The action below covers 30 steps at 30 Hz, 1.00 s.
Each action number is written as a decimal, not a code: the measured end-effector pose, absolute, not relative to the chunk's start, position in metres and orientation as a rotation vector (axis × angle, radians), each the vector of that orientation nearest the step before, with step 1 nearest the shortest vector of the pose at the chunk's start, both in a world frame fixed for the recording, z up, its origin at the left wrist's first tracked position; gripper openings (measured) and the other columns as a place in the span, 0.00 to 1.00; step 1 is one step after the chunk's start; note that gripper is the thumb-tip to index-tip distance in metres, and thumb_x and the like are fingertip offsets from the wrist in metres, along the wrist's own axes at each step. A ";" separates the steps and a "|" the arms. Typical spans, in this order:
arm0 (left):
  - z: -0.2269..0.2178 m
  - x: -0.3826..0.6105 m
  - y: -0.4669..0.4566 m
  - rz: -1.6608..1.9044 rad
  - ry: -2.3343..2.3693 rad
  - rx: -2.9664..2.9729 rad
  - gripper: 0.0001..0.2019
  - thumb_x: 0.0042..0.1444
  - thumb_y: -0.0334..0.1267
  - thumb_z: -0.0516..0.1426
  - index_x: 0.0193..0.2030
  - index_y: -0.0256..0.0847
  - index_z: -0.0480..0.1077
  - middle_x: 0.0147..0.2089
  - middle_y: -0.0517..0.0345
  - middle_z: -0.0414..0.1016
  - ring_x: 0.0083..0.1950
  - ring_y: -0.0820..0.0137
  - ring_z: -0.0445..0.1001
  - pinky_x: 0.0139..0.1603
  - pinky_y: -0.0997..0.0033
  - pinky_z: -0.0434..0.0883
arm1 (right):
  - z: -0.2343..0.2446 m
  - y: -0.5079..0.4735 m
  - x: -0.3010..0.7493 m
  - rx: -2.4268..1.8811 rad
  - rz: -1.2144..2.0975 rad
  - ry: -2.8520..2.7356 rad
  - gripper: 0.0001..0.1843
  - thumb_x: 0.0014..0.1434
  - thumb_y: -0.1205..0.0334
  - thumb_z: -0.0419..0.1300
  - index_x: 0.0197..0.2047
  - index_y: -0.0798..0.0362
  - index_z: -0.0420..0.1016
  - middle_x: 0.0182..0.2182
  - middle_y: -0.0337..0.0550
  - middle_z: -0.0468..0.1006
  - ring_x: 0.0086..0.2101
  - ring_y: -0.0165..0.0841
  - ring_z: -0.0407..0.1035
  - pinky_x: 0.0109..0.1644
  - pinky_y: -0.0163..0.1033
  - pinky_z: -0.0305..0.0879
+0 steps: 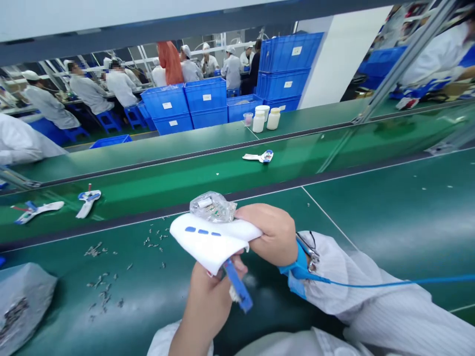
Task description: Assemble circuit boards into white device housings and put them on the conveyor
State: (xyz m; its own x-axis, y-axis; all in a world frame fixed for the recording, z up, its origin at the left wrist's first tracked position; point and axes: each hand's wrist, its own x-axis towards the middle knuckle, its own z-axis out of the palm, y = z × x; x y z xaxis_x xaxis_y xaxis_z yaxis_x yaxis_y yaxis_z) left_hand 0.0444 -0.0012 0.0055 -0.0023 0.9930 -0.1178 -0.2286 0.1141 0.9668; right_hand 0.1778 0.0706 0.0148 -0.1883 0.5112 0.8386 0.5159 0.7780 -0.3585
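A white plastic gun-shaped housing [211,240] with several blue buttons and a blue strip is held in front of me in both hands. My left hand [213,291] is closed around its lower part, beside the blue strip [237,287]. From the right, my right hand [270,232] grips the housing's other end, its fingertips partly hidden. Just behind the housing lies a clear plastic bag [211,206] with small circuit boards inside. A blue wrist strap [299,269] with a cord is on my right wrist.
Small metal parts [102,291] lie scattered at left, near a plastic bag [25,301] of similar parts. Similar white and blue pieces [89,201] rest on the green belt [185,180]. White jars [259,120] and blue crates [206,96] stand beyond; people in white coats sit behind.
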 end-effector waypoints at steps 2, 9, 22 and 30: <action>0.002 0.046 -0.001 1.245 0.985 0.890 0.08 0.43 0.38 0.66 0.31 0.41 0.76 0.27 0.57 0.76 0.31 0.69 0.75 0.33 0.71 0.71 | 0.017 0.073 0.178 -0.827 -0.045 -1.858 0.11 0.50 0.73 0.53 0.32 0.54 0.76 0.28 0.42 0.80 0.30 0.32 0.74 0.35 0.34 0.67; -0.006 0.044 0.008 1.607 0.961 0.777 0.20 0.27 0.42 0.71 0.30 0.41 0.74 0.25 0.60 0.75 0.25 0.70 0.74 0.27 0.71 0.72 | 0.014 0.070 0.176 -1.041 0.154 -1.960 0.14 0.52 0.72 0.51 0.39 0.54 0.75 0.33 0.43 0.78 0.35 0.34 0.71 0.37 0.36 0.65; -0.006 0.036 0.013 2.041 1.433 0.797 0.22 0.40 0.28 0.65 0.45 0.43 0.68 0.33 0.63 0.77 0.31 0.73 0.78 0.32 0.76 0.75 | 0.003 0.044 0.165 -1.160 1.119 -1.850 0.05 0.57 0.69 0.49 0.33 0.53 0.65 0.30 0.38 0.69 0.31 0.30 0.63 0.36 0.35 0.59; -0.021 0.020 0.006 2.081 1.962 1.307 0.24 0.40 0.40 0.66 0.47 0.40 0.70 0.33 0.58 0.77 0.27 0.70 0.76 0.28 0.73 0.74 | -0.016 0.026 0.161 -1.068 1.622 -1.663 0.04 0.55 0.68 0.47 0.33 0.52 0.61 0.26 0.34 0.61 0.25 0.26 0.58 0.29 0.33 0.57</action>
